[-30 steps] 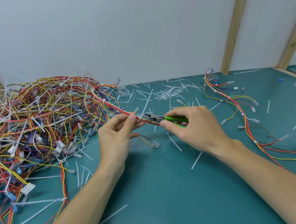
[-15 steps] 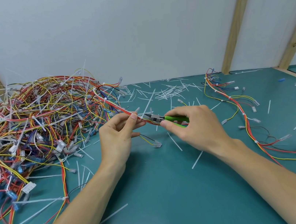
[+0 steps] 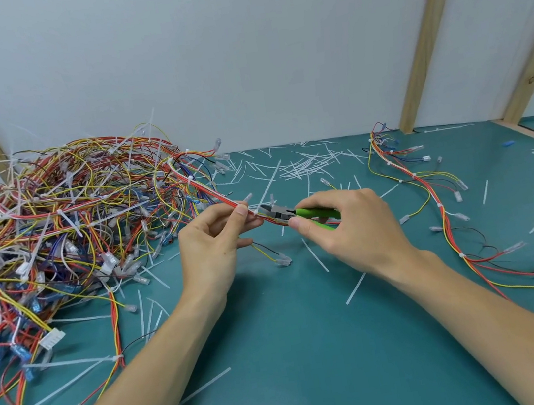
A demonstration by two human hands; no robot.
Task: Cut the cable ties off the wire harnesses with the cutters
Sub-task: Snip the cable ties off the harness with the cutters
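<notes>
— Above the middle of the worktop [image 3: 281,356], why is the harness [image 3: 212,193] stretched between the hands like that?

— The left hand [image 3: 213,245] pinches the red bundle between thumb and forefinger, lifting it taut off the big tangled pile [image 3: 56,240], so a cable tie [image 3: 256,211] stands proud right at the cutters [image 3: 281,213]. The right hand [image 3: 352,227] has its fingers wrapped round the green handles, blades nosed against the bundle.

— And the single harness [image 3: 440,211] on the right?

— Likely the finished side (white tie offcuts [image 3: 304,162] litter the back).

— Anything different from half a second ago?

— Hardly: both hands keep their grips, and the cutters stay at the same tie. Whether the tie is cut through, I cannot tell.
</notes>
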